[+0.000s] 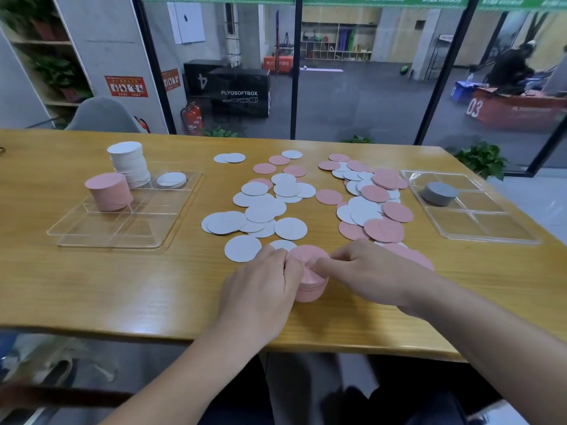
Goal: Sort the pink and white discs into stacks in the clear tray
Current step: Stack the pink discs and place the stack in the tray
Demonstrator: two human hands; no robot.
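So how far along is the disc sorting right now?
Partly done. The left tray already holds a pink stack, a taller white stack and a short white pile. In hand: the left hand and right hand grip a small pink stack at the table's near edge. Left: many loose discs spread across the middle of the table.

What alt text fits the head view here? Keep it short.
Both hands, left and right, grip a small pink stack at the near edge of a wooden table, with loose pink and white discs scattered behind. A clear tray at left holds pink and white stacks; another at right holds a grey stack.
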